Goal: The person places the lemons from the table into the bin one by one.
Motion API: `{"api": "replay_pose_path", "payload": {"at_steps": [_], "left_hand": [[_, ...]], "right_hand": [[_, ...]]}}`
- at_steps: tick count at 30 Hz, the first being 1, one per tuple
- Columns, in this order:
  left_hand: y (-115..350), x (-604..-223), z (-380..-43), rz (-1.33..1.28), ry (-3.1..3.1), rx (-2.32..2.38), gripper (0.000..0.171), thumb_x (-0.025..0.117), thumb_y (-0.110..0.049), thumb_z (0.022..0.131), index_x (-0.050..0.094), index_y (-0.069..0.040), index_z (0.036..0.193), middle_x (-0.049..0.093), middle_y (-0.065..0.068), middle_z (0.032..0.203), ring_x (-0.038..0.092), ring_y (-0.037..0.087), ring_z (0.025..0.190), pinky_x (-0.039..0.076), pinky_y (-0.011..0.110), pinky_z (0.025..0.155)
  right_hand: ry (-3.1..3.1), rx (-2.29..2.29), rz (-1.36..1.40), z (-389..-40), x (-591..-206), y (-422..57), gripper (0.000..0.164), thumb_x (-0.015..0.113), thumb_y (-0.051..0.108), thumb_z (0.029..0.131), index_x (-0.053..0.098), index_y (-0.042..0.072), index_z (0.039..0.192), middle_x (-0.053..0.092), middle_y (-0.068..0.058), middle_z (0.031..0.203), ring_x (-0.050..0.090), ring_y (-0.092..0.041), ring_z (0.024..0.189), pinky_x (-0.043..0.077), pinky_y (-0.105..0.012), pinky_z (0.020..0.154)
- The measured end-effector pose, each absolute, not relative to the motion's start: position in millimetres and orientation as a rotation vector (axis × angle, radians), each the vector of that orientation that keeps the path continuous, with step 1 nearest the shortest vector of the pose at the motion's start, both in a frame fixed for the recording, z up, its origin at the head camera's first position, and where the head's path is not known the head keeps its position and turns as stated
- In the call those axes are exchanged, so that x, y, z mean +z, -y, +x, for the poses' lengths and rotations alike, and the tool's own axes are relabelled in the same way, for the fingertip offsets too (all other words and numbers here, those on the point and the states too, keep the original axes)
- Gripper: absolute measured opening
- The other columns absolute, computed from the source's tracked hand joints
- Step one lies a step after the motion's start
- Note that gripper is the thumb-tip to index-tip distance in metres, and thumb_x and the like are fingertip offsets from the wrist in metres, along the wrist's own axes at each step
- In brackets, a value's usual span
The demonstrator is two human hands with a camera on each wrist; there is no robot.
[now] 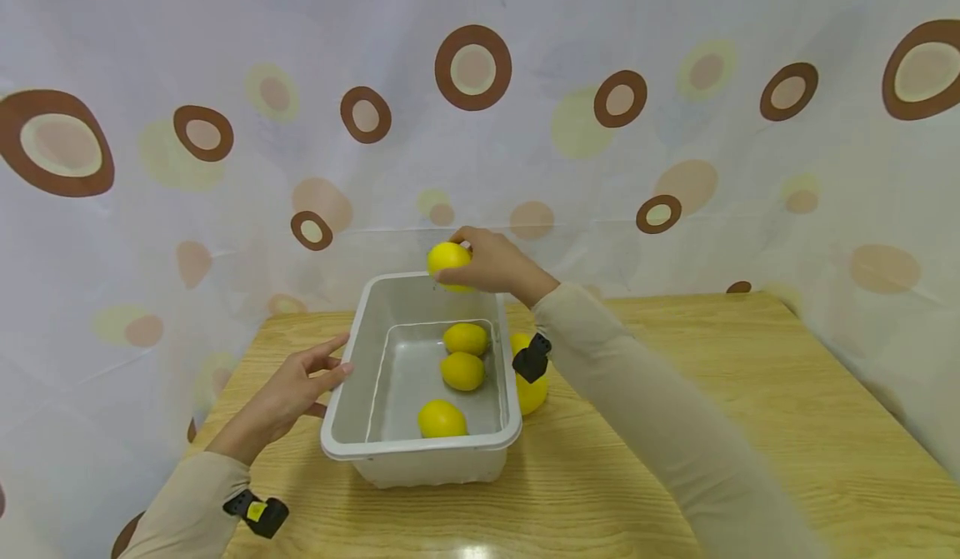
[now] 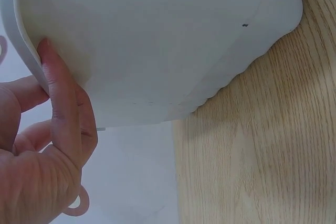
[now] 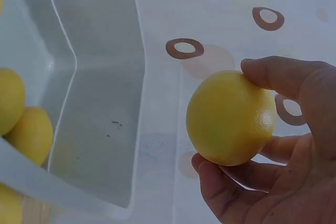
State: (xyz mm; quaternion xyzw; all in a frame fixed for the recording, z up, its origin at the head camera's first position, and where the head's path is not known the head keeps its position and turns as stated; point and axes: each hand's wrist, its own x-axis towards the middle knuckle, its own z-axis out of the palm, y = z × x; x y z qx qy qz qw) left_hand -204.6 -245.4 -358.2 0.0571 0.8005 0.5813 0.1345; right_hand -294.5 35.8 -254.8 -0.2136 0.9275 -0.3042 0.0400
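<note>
A pale grey plastic basin (image 1: 397,448) stands on the table, its long side running away from me. My left hand (image 1: 292,388) grips its left rim, thumb at the edge; in the left wrist view fingers (image 2: 64,103) bend against the outer wall under the rim. Above the far end of the basin, my right hand (image 1: 495,263) holds a yellow lemon (image 1: 448,261) between thumb and fingers. The right wrist view shows this lemon (image 3: 231,117) apart from the basin wall. Inside the basin lie three lemons (image 1: 462,371), two along the right side and one near the front.
More yellow fruit (image 1: 531,394) sits on the table just right of the basin, partly hidden by its rim and my right wrist camera (image 1: 532,359). The wooden table (image 1: 750,409) stretches to the right. A patterned curtain (image 1: 555,176) hangs behind it.
</note>
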Motion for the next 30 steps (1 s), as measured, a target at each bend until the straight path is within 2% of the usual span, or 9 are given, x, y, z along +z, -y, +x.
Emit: {"api": "replay_pose_path", "payload": {"at_steps": [4,7,10,13,17,21,24,30], "left_hand": [[246.2,-358.5,-205.0,0.169,-2.32,1.687,0.063,0.055,-0.026,0.089,0.023,-0.017,0.142,0.045,0.02,0.108,0.055,0.025,0.091,0.052,0.044,0.064],[246.5,-359.2,-205.7,0.163,-2.322,1.688,0.063,0.055,-0.027,0.088,0.023,-0.017,0.142,0.045,0.02,0.108,0.056,0.024,0.09,0.052,0.044,0.064],[246.0,-360.0,-206.3,0.163,-2.325,1.681,0.064,0.055,-0.028,0.088,0.023,-0.018,0.142,0.045,0.02,0.109,0.056,0.023,0.091,0.052,0.044,0.064],[245.8,-360.6,-206.8,0.165,-2.326,1.679,0.064,0.055,-0.028,0.088,0.023,-0.018,0.142,0.044,0.019,0.109,0.056,0.023,0.091,0.052,0.044,0.064],[245.9,-360.3,-207.1,0.167,-2.33,1.677,0.063,0.055,-0.027,0.089,0.023,-0.018,0.142,0.044,0.02,0.109,0.056,0.024,0.091,0.052,0.044,0.064],[245.0,-358.7,-206.3,0.165,-2.35,1.661,0.063,0.055,-0.027,0.089,0.023,-0.018,0.142,0.045,0.02,0.11,0.057,0.024,0.09,0.052,0.044,0.063],[243.7,-357.5,-205.5,0.171,-2.347,1.66,0.063,0.055,-0.027,0.088,0.023,-0.018,0.142,0.045,0.021,0.109,0.056,0.024,0.092,0.052,0.043,0.064],[244.0,-356.5,-203.5,0.178,-2.343,1.666,0.064,0.055,-0.027,0.088,0.022,-0.018,0.142,0.045,0.021,0.11,0.056,0.024,0.092,0.053,0.043,0.063]], "right_hand": [[-2.804,-0.892,-0.636,-295.9,-268.2,-14.4,0.058,0.066,0.04,0.076,0.047,0.008,0.12,0.054,-0.005,0.109,0.051,-0.019,0.092,0.044,-0.029,0.079],[-2.764,-0.892,-0.592,-295.3,-280.0,0.4,0.056,0.066,0.037,0.077,0.047,0.005,0.118,0.054,-0.005,0.106,0.05,-0.018,0.09,0.043,-0.027,0.076],[-2.706,-0.923,-0.514,-293.9,-293.1,11.6,0.05,0.066,0.034,0.076,0.047,0.005,0.112,0.053,-0.005,0.097,0.051,-0.018,0.079,0.045,-0.025,0.066],[-2.675,-0.967,-0.45,-294.4,-306.1,20.5,0.039,0.067,0.03,0.075,0.049,0.005,0.1,0.05,-0.004,0.083,0.048,-0.016,0.064,0.046,-0.025,0.057],[-2.693,-1.012,-0.39,-296.0,-320.2,30.1,0.033,0.07,0.025,0.073,0.051,0.003,0.089,0.046,-0.004,0.073,0.045,-0.015,0.054,0.048,-0.026,0.05],[-2.754,-1.0,-0.361,-295.5,-332.1,36.6,0.041,0.071,0.026,0.072,0.05,0.001,0.097,0.048,-0.005,0.078,0.047,-0.016,0.057,0.046,-0.025,0.049],[-2.818,-0.925,-0.363,-293.6,-340.7,39.0,0.042,0.071,0.028,0.073,0.052,0.0,0.098,0.051,-0.006,0.082,0.047,-0.017,0.064,0.044,-0.023,0.055],[-2.917,-0.751,-0.34,-293.3,-357.6,39.4,0.032,0.071,0.033,0.072,0.057,0.006,0.083,0.053,-0.002,0.076,0.046,-0.016,0.069,0.039,-0.025,0.062]]}}
